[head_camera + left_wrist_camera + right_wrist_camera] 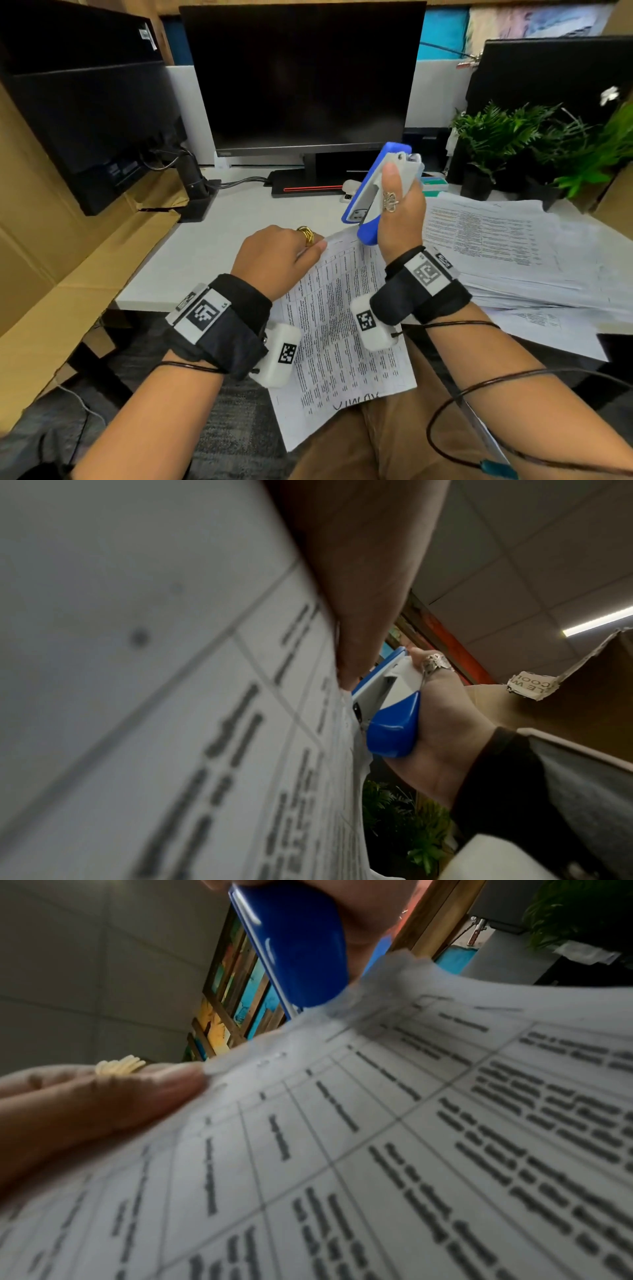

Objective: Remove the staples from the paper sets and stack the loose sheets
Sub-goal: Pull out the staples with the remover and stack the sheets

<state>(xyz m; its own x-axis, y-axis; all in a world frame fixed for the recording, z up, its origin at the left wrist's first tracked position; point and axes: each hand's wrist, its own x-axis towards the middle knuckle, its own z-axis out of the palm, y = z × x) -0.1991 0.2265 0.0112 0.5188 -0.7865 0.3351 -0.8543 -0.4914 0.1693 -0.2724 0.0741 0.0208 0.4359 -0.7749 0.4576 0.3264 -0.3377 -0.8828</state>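
A printed paper set (337, 329) with tables of text lies tilted over my lap and the desk edge. My left hand (284, 255) pinches its top left corner, thumb on the printed side (143, 1096). My right hand (399, 209) grips a blue and grey stapler (380, 192), held upright with its lower blue end (301, 947) at the paper's top corner. The left wrist view shows that blue end (394, 731) right beside the sheet (171, 723). No staple is visible.
A spread pile of printed sheets (527, 250) covers the white desk (212, 250) at the right. A dark monitor (305, 75) stands behind, another monitor (85, 113) on the left, potted plants (513, 137) at the right, cardboard (51, 274) beside the desk.
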